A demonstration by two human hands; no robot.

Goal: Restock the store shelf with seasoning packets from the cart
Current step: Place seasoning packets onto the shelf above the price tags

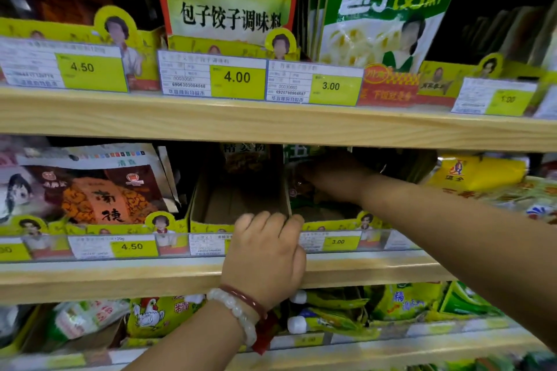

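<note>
Cardboard tray steadied by left hand, fingers curled over front lip; right hand deep in right tray, seating green packet; grip unclear in shadow.

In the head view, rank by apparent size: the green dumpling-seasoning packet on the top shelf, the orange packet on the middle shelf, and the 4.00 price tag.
1. Green packet, though cropped at the top.
2. Orange packet, close behind; its nearness and overlap make this unsure.
3. 4.00 price tag, clearly smallest.
</note>
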